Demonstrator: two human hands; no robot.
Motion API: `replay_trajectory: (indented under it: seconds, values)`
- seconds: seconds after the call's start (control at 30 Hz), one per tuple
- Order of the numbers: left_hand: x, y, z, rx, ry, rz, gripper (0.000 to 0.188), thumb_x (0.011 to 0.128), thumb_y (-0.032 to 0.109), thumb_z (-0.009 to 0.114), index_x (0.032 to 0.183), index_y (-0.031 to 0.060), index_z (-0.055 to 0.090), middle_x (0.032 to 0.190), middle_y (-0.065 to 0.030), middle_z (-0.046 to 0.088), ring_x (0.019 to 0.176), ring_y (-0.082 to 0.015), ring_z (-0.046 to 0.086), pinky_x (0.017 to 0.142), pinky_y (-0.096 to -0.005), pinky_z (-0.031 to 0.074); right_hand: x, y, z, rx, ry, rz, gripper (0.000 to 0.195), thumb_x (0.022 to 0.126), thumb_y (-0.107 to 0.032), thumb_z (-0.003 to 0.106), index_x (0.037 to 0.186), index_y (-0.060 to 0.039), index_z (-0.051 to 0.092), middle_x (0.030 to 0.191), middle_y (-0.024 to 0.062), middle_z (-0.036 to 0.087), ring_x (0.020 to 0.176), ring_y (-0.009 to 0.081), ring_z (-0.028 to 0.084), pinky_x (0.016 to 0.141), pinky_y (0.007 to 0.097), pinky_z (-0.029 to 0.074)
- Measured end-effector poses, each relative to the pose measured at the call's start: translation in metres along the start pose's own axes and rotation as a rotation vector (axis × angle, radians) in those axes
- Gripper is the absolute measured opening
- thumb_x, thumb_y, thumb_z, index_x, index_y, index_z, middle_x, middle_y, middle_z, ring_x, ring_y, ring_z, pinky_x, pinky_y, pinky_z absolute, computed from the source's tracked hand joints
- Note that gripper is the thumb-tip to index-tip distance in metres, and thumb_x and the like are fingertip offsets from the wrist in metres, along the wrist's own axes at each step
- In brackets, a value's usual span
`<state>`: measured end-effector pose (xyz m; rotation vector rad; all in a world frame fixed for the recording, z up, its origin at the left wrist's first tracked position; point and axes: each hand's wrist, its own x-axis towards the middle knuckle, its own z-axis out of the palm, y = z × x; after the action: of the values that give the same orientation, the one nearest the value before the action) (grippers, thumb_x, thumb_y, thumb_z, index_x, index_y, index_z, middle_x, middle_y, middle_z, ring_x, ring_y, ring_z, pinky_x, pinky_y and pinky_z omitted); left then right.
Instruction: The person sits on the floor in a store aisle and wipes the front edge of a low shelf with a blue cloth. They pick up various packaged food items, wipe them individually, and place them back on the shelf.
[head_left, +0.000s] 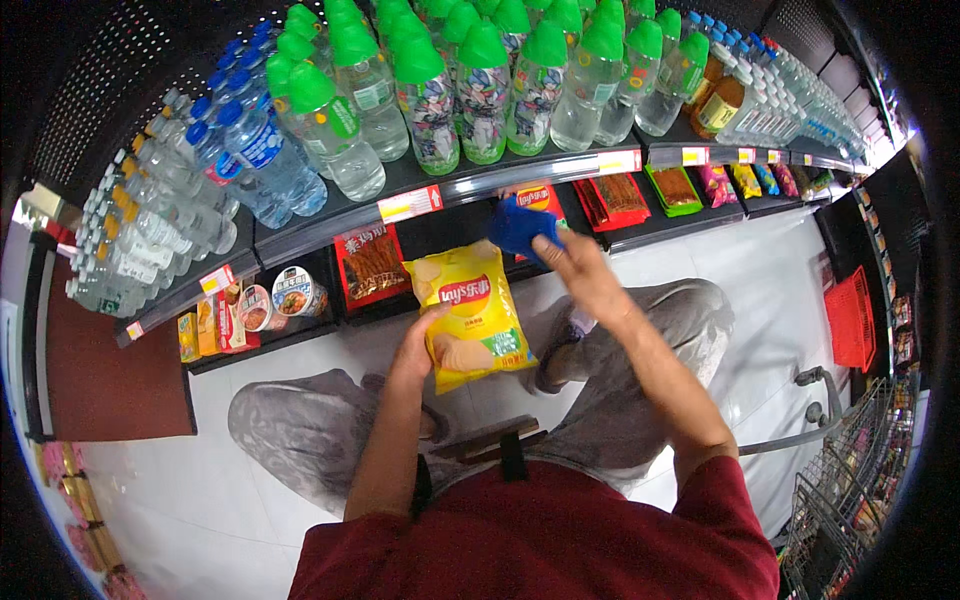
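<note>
A yellow bag of Lay's potato chips is gripped at its left side by my left hand, its printed front facing up towards me. My right hand pinches a blue cloth, which hangs just above the top right corner of the bag. Behind the cloth, a red Lay's bag stands on the lower shelf, partly hidden. To the left of the yellow bag, a red snack packet with a clear window lies on that same shelf.
Clear bottles with green caps crowd the upper shelf, its price-tag rail jutting above the lower shelf. Instant noodle cups stand lower left; red snack packets lie right. A red basket and wire cart are at right.
</note>
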<state>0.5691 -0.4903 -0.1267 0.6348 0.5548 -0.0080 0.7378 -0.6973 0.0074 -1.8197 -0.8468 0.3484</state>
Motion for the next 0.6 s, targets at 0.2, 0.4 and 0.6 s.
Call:
replay_trajectory:
  seconds: [0.2, 0.4, 0.6]
  values:
    - [-0.023, -0.016, -0.004, -0.146, -0.112, 0.058, 0.048, 0.091, 0.03, 0.064, 0.131, 0.0056, 0.052, 0.124, -0.013, 0.062, 0.112, -0.0257, 0.061, 0.098, -0.0404, 0.049, -0.063, -0.003, 0.081, -0.325, -0.061, -0.326, 0.032, 0.086, -0.009, 0.063, 0.114, 0.0029, 0.053, 0.136, 0.0208, 0.052, 0.129, 0.0411, 0.044, 0.109, 0.0509, 0.034]
    - [-0.039, -0.019, -0.016, -0.16, -0.059, 0.094, 0.056, 0.095, 0.045, 0.057, 0.136, 0.0086, 0.048, 0.123, -0.0112, 0.063, 0.11, -0.0236, 0.063, 0.095, -0.0408, 0.052, -0.132, -0.03, 0.119, -0.326, -0.211, -0.388, 0.054, 0.065, 0.006, 0.065, 0.118, 0.0036, 0.055, 0.143, 0.0182, 0.048, 0.142, 0.0359, 0.033, 0.115, 0.0571, 0.024]
    - [-0.047, -0.023, 0.001, -0.024, -0.149, 0.227, 0.054, 0.095, 0.041, 0.059, 0.135, 0.0064, 0.047, 0.123, -0.0099, 0.061, 0.106, -0.0222, 0.064, 0.094, -0.0379, 0.052, -0.096, -0.028, 0.109, -0.373, -0.01, -0.327, 0.058, 0.075, 0.005, 0.059, 0.132, 0.0049, 0.047, 0.142, 0.0215, 0.046, 0.139, 0.0376, 0.036, 0.116, 0.0526, 0.023]
